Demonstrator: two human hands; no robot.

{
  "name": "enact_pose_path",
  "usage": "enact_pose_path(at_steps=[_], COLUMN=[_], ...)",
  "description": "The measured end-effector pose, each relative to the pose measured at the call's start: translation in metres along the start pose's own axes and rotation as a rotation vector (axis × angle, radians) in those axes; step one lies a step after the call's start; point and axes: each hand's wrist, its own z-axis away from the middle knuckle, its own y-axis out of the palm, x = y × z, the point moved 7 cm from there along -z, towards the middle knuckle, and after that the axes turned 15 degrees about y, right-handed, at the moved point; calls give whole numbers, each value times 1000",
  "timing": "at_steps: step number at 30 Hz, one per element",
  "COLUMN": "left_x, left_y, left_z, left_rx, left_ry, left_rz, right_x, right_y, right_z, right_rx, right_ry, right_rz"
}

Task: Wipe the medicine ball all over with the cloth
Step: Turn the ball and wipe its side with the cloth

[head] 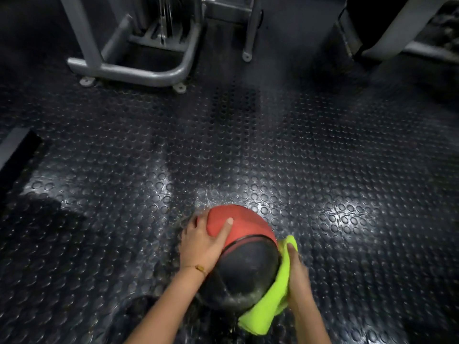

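Note:
A medicine ball point(244, 256), red on its far half and black on its near half, is low in the middle of the view above the studded floor. My left hand point(202, 240) grips its left side, thumb spread across the red part. My right hand point(298, 276) presses a bright yellow-green cloth point(275, 294) against the ball's right side; the cloth hangs below the ball. The underside of the ball is hidden.
Black studded rubber flooring point(248, 150) spreads all around. A grey metal gym machine frame point(129, 68) stands at the back left, another machine point(387, 33) at the back right. A dark block point(17, 150) sits at the left edge.

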Motion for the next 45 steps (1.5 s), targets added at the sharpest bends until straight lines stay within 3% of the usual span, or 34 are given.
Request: enact_pose_path(at_steps=[4, 8, 13, 14, 18, 24, 25, 27, 29, 32, 36, 39, 42, 45], left_x=[29, 20, 13, 15, 19, 19, 18, 19, 20, 19, 19, 20, 24, 26], left_y=[-9, -18, -22, -22, -23, -24, -23, -21, -21, -22, -20, -21, -22, -21], left_z=[11, 12, 12, 12, 18, 14, 15, 18, 20, 16, 14, 15, 14, 15], left_rx=[-92, -83, -170, -174, -195, -192, -195, -192, -190, -191, -199, -202, -204, -218], left_ry=[-137, -108, -115, -110, -86, -65, -59, -59, -63, -78, -79, -69, -81, -76], left_rz=[266, 101, -28, -22, -2, -14, -12, -21, -33, -37, -51, -42, -18, -9], right_x=[52, 77, 98, 101, 130, 127, 133, 129, 111, 91, 71, 103, 119, 81], right_y=[-1, 20, 57, 63, 62, 75, 72, 73, 73, 69, 57, 31, 38, 69], right_z=[48, 80, 149, 150, 106, 165, 160, 137, 125, 131, 149, 155, 143, 135], right_rx=[-95, -203, -388, -397, -300, -421, -404, -308, -309, -249, -323, -395, -328, -184], right_ry=[-198, -352, -1055, -1100, -770, -1131, -1066, -762, -669, -837, -1010, -930, -678, -511], right_rz=[225, 402, 564, 623, 715, 634, 630, 755, 844, 682, 547, 419, 656, 974])
